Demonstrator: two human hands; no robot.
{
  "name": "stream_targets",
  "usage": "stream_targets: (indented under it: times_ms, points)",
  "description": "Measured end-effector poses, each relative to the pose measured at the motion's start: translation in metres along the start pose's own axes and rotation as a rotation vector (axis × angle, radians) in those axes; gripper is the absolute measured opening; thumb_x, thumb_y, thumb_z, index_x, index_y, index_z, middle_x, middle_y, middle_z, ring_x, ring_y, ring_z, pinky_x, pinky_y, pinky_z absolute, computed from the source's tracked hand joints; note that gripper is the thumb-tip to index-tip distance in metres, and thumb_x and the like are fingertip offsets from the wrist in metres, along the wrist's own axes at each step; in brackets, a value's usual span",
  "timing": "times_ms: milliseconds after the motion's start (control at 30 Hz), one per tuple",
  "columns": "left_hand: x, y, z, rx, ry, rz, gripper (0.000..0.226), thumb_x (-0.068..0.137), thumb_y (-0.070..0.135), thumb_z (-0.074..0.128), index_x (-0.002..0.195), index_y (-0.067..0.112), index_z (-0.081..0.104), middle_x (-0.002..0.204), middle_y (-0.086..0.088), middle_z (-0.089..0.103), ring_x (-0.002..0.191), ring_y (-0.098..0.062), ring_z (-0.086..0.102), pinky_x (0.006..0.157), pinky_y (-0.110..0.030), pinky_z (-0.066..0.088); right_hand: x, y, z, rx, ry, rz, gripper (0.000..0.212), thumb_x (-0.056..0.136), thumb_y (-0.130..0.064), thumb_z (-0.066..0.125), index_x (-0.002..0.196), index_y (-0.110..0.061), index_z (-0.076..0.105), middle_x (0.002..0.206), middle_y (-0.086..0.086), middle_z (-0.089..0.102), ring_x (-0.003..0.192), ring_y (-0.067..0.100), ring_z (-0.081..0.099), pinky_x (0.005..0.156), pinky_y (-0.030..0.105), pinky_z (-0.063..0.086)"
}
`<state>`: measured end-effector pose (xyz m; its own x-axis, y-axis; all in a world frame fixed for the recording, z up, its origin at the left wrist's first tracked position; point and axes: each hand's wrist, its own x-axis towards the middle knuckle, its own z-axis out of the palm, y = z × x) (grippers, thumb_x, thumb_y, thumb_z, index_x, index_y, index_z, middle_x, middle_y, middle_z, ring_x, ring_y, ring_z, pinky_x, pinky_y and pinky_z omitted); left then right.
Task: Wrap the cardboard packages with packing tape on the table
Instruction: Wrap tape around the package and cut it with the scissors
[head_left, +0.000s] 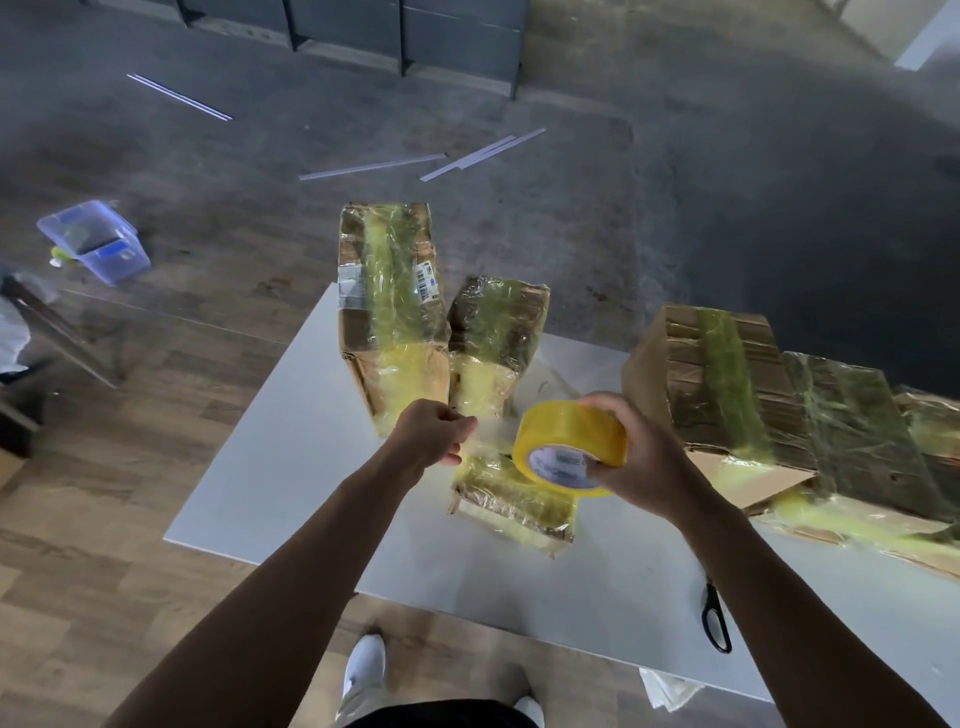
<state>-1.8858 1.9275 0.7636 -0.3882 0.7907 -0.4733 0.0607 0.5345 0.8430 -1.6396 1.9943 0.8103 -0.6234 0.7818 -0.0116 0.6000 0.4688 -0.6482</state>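
My right hand (639, 457) grips a roll of yellow packing tape (569, 447) above the white table (291, 467). My left hand (434, 434) pinches the clear loose end of the tape, stretched a short way from the roll. Directly below lies a small flat cardboard package (514, 501) covered in tape. Behind it stand a tall taped package (389, 306) and a shorter one (493, 343). At the right lies a large taped carton (722, 379) with further taped cardboard (857, 441) beside it.
Black scissors (716, 618) lie near the table's front edge, partly hidden by my right forearm. A clear plastic bin (96, 241) sits on the floor at the left. White strips (467, 156) lie on the floor beyond the table. My white shoes (363, 670) show below.
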Motion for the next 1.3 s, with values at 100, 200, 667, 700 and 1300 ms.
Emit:
stream_targets:
  times_ms: [100, 200, 667, 700, 1300]
  points:
    - [0.011, -0.004, -0.019, -0.002, 0.001, -0.036, 0.017, 0.09, 0.016, 0.067, 0.084, 0.0, 0.063, 0.082, -0.014, 0.063, 0.072, -0.022, 0.061, 0.077, -0.036, 0.058, 0.005, -0.007, -0.013, -0.264, -0.093, -0.016, 0.057, 0.067, -0.043, 0.058, 0.124, -0.042, 0.053, 0.108, -0.006, 0.061, 0.096, 0.018, 0.058, 0.081, 0.033, 0.049]
    - [0.017, -0.016, -0.024, 0.03, -0.027, -0.086, 0.018, 0.092, 0.015, 0.065, 0.09, -0.002, 0.064, 0.089, -0.019, 0.064, 0.076, -0.024, 0.063, 0.076, -0.035, 0.058, 0.013, -0.014, -0.012, -0.412, -0.201, 0.057, 0.064, 0.073, -0.026, 0.062, 0.132, -0.047, 0.049, 0.105, -0.002, 0.057, 0.099, 0.027, 0.058, 0.086, 0.036, 0.047]
    - [0.044, -0.062, -0.025, -0.025, -0.063, -0.135, 0.038, 0.086, 0.034, 0.071, 0.083, -0.001, 0.059, 0.081, -0.012, 0.054, 0.072, -0.017, 0.058, 0.07, -0.027, 0.055, 0.045, -0.057, 0.028, -0.757, -0.378, 0.108, 0.055, 0.087, -0.036, 0.056, 0.139, -0.039, 0.041, 0.133, 0.005, 0.049, 0.119, 0.027, 0.05, 0.098, 0.037, 0.037]
    - [0.046, -0.065, -0.025, -0.032, -0.069, -0.141, 0.037, 0.086, 0.034, 0.071, 0.082, -0.001, 0.059, 0.081, -0.012, 0.053, 0.072, -0.017, 0.058, 0.072, -0.028, 0.056, 0.047, -0.058, 0.03, -0.776, -0.374, 0.102, 0.055, 0.086, -0.038, 0.057, 0.139, -0.04, 0.041, 0.133, 0.004, 0.05, 0.119, 0.026, 0.051, 0.099, 0.037, 0.037]
    - [0.074, -0.096, -0.005, -0.08, -0.181, -0.18, 0.032, 0.09, 0.03, 0.067, 0.081, 0.005, 0.051, 0.074, -0.009, 0.041, 0.068, -0.019, 0.044, 0.054, -0.019, 0.05, 0.061, -0.071, 0.043, -0.887, -0.394, 0.12, 0.054, 0.087, -0.036, 0.057, 0.138, -0.04, 0.041, 0.125, 0.001, 0.052, 0.113, 0.021, 0.054, 0.092, 0.034, 0.036]
